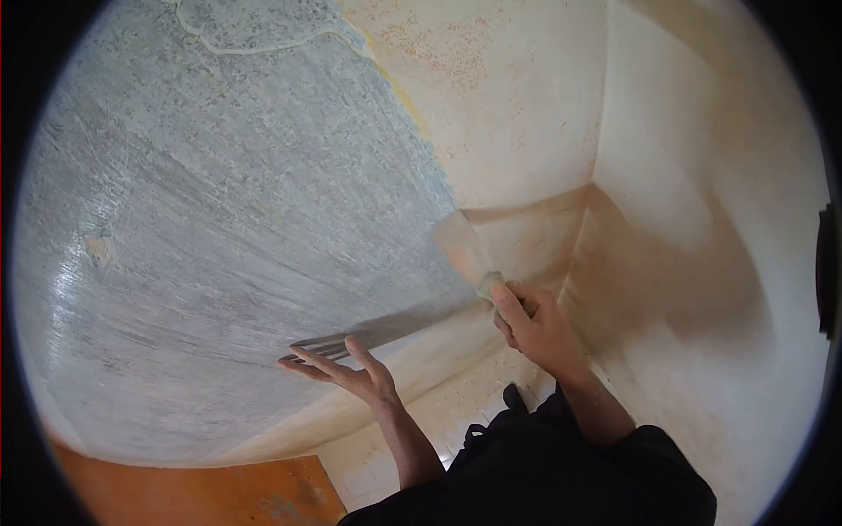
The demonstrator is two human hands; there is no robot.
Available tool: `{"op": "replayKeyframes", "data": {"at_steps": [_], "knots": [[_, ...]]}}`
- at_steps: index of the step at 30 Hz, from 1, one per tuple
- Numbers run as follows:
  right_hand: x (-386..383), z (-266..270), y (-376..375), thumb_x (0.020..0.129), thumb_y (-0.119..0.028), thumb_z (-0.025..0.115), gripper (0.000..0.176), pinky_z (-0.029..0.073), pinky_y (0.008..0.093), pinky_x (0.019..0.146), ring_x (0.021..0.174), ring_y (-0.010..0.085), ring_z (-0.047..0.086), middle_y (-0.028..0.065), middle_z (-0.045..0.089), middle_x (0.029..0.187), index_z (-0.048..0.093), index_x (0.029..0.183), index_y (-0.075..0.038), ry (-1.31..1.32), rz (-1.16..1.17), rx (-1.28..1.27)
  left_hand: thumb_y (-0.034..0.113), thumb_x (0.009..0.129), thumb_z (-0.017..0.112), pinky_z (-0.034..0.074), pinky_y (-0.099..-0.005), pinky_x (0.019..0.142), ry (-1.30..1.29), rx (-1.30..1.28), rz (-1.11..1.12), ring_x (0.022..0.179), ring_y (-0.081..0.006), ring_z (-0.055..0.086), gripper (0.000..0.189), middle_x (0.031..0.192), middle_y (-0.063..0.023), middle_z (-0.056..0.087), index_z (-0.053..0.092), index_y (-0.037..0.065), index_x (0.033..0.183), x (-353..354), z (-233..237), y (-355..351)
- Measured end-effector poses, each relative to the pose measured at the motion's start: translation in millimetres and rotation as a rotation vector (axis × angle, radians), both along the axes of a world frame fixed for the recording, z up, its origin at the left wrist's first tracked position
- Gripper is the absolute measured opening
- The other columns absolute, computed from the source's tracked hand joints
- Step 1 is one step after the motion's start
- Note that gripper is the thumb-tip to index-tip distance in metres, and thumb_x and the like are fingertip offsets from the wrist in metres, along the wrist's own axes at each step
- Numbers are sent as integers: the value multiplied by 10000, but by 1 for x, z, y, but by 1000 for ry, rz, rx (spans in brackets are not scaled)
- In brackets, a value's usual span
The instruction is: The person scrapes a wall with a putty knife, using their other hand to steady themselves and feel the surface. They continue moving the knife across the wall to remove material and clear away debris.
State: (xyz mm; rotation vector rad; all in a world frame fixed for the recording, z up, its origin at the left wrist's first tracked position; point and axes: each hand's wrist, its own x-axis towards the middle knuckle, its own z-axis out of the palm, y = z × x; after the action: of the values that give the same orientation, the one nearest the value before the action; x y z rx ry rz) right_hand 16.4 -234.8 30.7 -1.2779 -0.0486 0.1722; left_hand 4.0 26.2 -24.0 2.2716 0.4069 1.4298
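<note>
A scraper (462, 248) with a wide blade and a pale handle is in my right hand (532, 326), its fingers wrapped round the handle. The blade, somewhat blurred, lies at the border between the rough grey patch (263, 175) and the cream wall (517, 105). Lower and to the left, my left hand (351, 368) has its fingers spread at the grey surface and holds nothing. Whether its fingertips touch the wall cannot be made out.
A wall corner (599, 131) runs down at the right, with shadows on the side wall (702, 219). An orange-brown surface (210, 495) is at the lower left. Pale tiles (373, 473) show beside my dark clothing (526, 473). A dark object (825, 272) stands at the right edge.
</note>
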Motion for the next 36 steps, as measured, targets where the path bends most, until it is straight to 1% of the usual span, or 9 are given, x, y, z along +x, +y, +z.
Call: {"op": "replayKeyframes", "data": {"at_steps": [2,8,11,14,18,23,29,32,36], "knots": [[2,17,9,1024,-341,530,409,275,227,449,474,23,356,-68,415,556,614,795,-13,-59,-8,8,547,978,468,112,-647,1148,45,2,-17,1486,-435,-79,834,1603,-261,-69,90,106,1576,-3,-5,2],[2,4,1,1027,-349,522,414,279,223,447,464,25,351,-66,412,550,622,810,-11,-19,21,8,570,964,478,75,-657,1146,62,3,-31,1484,-430,-112,877,1604,-253,-106,51,110,1578,-1,-9,5],[2,27,1,1027,-349,523,414,280,220,452,471,24,358,-62,418,554,624,812,-10,-65,19,22,579,961,478,67,-658,1147,63,49,6,1484,-431,-109,893,1604,-250,-110,35,110,1577,1,-11,6],[-1,-1,-5,1024,-352,527,414,288,222,458,480,26,368,-59,425,561,626,818,-7,27,46,0,577,960,483,59,-659,1147,55,8,7,1484,-430,-108,901,1604,-248,-117,28,104,1576,3,-10,5],[4,11,1,1024,-341,531,405,298,227,480,513,25,378,-57,430,575,625,819,-4,-55,14,-32,576,961,482,52,-656,1150,57,23,16,1484,-429,-109,906,1607,-244,-110,18,96,1575,2,-13,7],[3,-24,5,1022,-312,541,385,297,231,512,562,22,374,-57,424,588,615,798,-8,-142,-86,-133,561,977,458,36,-619,1171,58,54,-6,1487,-413,-112,893,1616,-220,-97,-19,96,1571,1,-15,10],[0,-1,6,1024,-303,536,386,283,236,489,528,24,354,-63,415,577,605,778,-15,-35,-24,-11,549,986,446,33,-586,1188,70,14,-16,1495,-376,-113,883,1620,-201,-108,-41,101,1569,0,-16,6],[1,-24,1,1025,-318,533,395,277,231,478,513,20,353,-66,414,567,607,780,-18,-24,0,-3,553,986,443,31,-576,1190,46,17,-36,1495,-372,-115,885,1619,-204,-112,-46,100,1569,-1,-13,9],[3,-10,-2,1028,-326,527,401,273,226,475,510,16,356,-69,411,557,613,789,-17,-46,27,9,568,978,445,31,-564,1192,48,-5,-31,1497,-366,-114,903,1617,-208,-118,-53,99,1568,-1,-14,5]]}}
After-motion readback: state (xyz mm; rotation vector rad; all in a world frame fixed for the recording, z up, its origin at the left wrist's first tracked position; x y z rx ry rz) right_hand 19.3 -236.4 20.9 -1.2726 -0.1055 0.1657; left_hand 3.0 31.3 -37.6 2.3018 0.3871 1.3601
